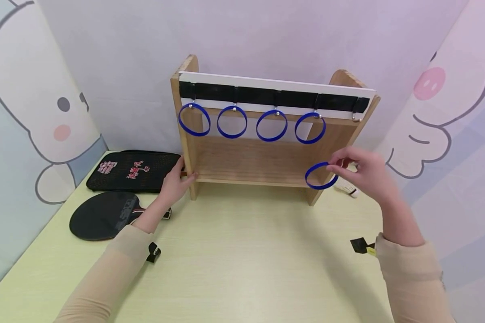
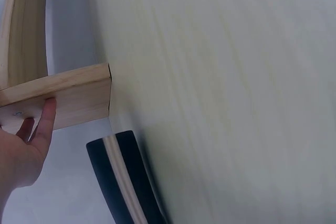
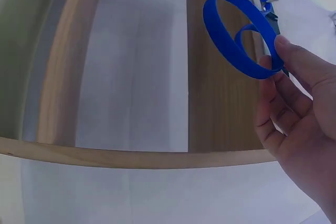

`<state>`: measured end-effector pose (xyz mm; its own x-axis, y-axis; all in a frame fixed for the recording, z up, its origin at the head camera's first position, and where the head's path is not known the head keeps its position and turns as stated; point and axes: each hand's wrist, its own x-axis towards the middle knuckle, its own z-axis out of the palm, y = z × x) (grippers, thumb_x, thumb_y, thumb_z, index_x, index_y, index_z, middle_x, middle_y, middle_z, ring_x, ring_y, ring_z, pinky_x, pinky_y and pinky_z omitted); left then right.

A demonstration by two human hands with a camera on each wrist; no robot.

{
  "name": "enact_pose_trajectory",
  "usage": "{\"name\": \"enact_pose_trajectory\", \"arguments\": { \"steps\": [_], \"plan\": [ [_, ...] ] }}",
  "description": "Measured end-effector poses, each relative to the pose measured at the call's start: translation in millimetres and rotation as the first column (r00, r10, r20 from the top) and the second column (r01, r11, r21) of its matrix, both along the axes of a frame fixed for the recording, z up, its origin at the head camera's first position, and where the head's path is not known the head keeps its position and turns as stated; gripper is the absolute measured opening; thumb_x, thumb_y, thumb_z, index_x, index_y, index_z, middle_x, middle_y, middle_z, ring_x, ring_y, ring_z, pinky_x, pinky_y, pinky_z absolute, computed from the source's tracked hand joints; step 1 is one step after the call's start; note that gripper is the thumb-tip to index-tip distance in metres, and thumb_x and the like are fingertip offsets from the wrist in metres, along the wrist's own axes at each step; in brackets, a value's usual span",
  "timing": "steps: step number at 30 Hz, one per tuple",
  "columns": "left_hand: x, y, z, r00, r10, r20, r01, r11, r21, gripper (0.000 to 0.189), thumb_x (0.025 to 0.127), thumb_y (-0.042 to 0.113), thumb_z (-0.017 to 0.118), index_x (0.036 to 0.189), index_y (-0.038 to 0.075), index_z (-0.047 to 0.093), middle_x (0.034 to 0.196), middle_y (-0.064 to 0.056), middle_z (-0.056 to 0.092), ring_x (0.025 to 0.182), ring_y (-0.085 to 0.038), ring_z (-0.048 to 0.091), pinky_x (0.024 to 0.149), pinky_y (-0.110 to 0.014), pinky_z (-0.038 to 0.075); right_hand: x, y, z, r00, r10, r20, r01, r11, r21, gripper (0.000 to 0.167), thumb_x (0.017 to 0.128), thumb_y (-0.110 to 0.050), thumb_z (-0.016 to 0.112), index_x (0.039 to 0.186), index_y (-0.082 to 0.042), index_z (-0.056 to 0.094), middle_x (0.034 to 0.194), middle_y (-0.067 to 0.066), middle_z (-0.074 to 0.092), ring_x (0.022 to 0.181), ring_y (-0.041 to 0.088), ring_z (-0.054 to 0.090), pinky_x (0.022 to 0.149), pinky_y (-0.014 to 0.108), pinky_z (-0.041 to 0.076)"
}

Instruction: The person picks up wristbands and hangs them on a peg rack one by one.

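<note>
Between its thumb and fingers, my right hand pinches a blue ring near the lower right of the wooden shelf. The right wrist view shows this ring tilted, its edge between thumb and fingertips. Several more blue rings hang in a row from hooks on the black strip along the white rail. A hook at the strip's right end bears no ring. My left hand grips the shelf's left side panel, with fingers on its outer face in the left wrist view.
Left of the shelf lie a black case and a black table tennis bat. A shuttlecock sits behind my right hand. Dark straps show by both sleeves. Everything stands on a pale table against white walls.
</note>
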<state>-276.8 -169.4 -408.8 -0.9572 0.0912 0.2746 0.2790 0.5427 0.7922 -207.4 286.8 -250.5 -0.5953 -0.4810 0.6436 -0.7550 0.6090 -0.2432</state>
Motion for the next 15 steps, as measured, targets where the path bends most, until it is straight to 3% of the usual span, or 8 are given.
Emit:
{"name": "enact_pose_trajectory", "arguments": {
  "steps": [5,8,11,15],
  "plan": [
    [0.3,-0.2,1.5,1.0,-0.002,0.001,0.002,1.0,-0.001,0.072,0.093,0.033,0.058,0.151,0.017,0.018,0.146,-0.018,0.037,0.118,-0.038,0.052,0.082,-0.052,0.053,1.6,0.3,18.8,0.997,-0.064,-0.045,0.061,0.996,-0.066,0.029,0.065,0.017,0.076,0.086,-0.001,0.067,0.079,-0.003,0.064,0.072,-0.004,0.051,0.063,0.008,0.041],
    [0.4,-0.4,1.2,1.0,-0.007,0.002,0.007,1.0,0.001,0.073,0.094,0.034,0.057,0.152,0.018,0.017,0.147,-0.018,0.037,0.118,-0.038,0.052,0.082,-0.051,0.053,3.1,0.4,29.6,0.992,-0.109,-0.056,0.102,0.987,-0.126,0.025,0.067,0.019,0.074,0.085,0.003,0.067,0.079,-0.009,0.062,0.071,-0.005,0.052,0.061,0.008,0.04],
    [0.2,-0.3,0.2,1.0,-0.011,0.004,0.011,1.0,0.008,0.073,0.093,0.034,0.057,0.152,0.019,0.016,0.147,-0.017,0.037,0.118,-0.038,0.052,0.082,-0.052,0.053,2.6,2.1,38.9,0.989,-0.137,-0.052,0.124,0.972,-0.201,0.019,0.07,0.017,0.072,0.084,0.006,0.067,0.08,-0.015,0.062,0.07,-0.005,0.054,0.061,0.008,0.041],
    [0.0,-0.5,-0.7,1.0,-0.006,0.003,0.006,1.0,0.004,0.073,0.093,0.035,0.057,0.152,0.018,0.017,0.147,-0.017,0.037,0.119,-0.038,0.052,0.083,-0.052,0.053,-1.3,5.9,47.9,0.986,-0.164,-0.025,0.148,0.941,-0.305,0.013,0.076,0.009,0.072,0.088,0.006,0.068,0.083,-0.007,0.066,0.075,0.0,0.056,0.068,0.01,0.045]
  ]
}}
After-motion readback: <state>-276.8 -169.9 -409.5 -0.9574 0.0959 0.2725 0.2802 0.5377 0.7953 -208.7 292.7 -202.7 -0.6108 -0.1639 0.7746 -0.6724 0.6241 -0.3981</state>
